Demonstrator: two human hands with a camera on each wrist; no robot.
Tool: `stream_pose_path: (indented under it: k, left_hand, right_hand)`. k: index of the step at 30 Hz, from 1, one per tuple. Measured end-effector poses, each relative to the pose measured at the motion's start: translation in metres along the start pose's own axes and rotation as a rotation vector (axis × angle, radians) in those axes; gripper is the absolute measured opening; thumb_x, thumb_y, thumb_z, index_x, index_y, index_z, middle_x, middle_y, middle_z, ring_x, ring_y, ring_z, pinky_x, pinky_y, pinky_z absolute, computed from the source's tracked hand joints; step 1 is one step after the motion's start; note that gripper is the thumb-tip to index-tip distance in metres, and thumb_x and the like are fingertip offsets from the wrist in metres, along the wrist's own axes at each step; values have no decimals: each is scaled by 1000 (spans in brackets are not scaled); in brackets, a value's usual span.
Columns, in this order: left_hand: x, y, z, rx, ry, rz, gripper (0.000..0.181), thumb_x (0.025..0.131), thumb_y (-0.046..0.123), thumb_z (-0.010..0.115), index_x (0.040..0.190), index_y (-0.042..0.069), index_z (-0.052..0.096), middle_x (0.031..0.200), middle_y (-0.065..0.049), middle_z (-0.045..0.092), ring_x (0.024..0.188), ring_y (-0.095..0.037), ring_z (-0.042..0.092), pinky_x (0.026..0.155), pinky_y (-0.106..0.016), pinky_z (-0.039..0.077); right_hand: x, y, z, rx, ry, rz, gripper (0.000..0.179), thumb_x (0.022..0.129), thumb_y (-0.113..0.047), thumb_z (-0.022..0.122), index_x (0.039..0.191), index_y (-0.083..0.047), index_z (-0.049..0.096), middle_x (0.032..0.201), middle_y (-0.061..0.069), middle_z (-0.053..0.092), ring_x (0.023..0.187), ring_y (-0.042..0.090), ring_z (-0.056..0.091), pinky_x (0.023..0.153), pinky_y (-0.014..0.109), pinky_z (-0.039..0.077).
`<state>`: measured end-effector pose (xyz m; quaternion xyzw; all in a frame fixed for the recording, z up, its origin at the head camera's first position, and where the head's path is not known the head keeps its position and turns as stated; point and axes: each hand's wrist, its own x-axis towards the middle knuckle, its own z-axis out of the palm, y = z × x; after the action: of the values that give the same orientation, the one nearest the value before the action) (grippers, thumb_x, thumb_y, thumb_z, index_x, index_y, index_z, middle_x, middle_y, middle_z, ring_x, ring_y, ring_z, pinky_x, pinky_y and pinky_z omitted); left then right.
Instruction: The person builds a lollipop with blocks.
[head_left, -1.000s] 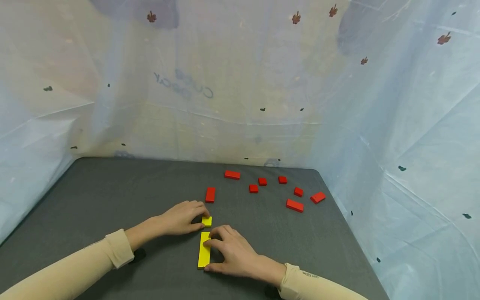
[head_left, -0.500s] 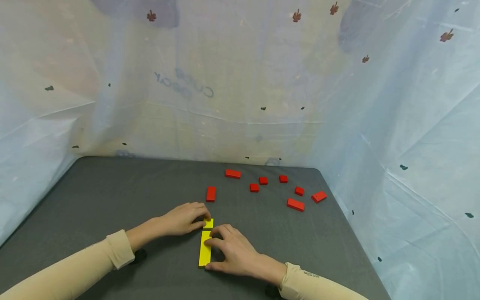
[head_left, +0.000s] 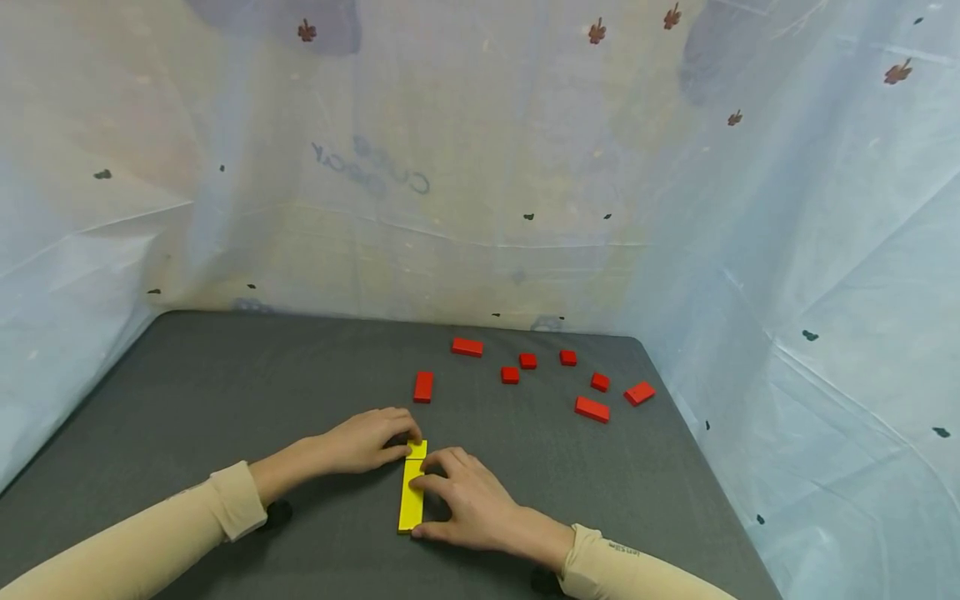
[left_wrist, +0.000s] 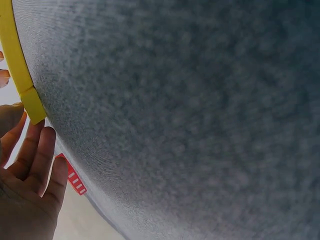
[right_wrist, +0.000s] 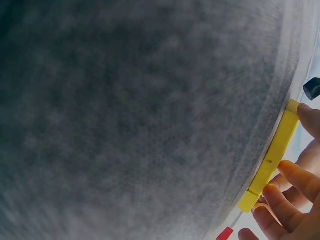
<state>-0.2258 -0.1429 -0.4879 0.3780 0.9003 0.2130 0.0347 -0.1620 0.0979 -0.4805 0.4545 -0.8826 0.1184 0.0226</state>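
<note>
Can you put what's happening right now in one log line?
left hand: holds short yellow block | right hand: holds long yellow block | yellow pair: end to end, touching | red blocks: scattered beyond

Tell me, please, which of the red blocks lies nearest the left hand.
The oblong red block just beyond the left hand; it is the leftmost red one, and all the others lie farther right.

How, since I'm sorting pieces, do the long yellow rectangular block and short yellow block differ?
The long yellow block is much longer than the short yellow block. The long block lies nearer the viewer than the short block. In the right wrist view, the long block's side shows a dark spot, the short block's none. Both are yellow, lying end to end.
</note>
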Motion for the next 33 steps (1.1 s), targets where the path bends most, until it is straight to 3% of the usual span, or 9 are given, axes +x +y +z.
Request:
stream_pose_path:
  k: [15, 25, 29, 33]
  left_hand:
    - [-2, 1, 0, -40, 3, 7, 16, 93, 25, 63, 109, 25, 63, 106, 13, 59, 94, -7, 57, 83, -30, 51]
    - [-7, 3, 1, 5, 57, 14, 18, 93, 30, 63, 111, 27, 62, 116, 14, 56, 103, -8, 56, 88, -35, 50]
    - [-11, 6, 3, 25, 84, 9, 25, 93, 34, 63, 117, 26, 61, 125, 13, 53, 113, -9, 53, 96, -40, 47]
    - [-17, 17, 5, 54, 99, -6, 36, 92, 38, 63, 125, 22, 59, 131, 10, 51, 120, -11, 50, 101, -43, 43]
  right_hand:
    - [0, 1, 0, 2, 5, -1, 56, 82, -65, 60, 125, -30, 61, 130, -4, 48, 120, 11, 43, 97, 34, 46]
    - [0, 4, -5, 44, 5, 0, 57, 84, -64, 57, 129, -28, 59, 132, -5, 50, 122, 10, 45, 98, 35, 46]
    - [-1, 10, -12, 87, 43, 41, 56, 87, -60, 57, 132, -26, 57, 133, -5, 52, 123, 11, 46, 99, 38, 46]
    - [-6, 22, -23, 150, 132, 96, 49, 90, -50, 60, 132, -24, 57, 134, -4, 52, 123, 13, 47, 98, 39, 46]
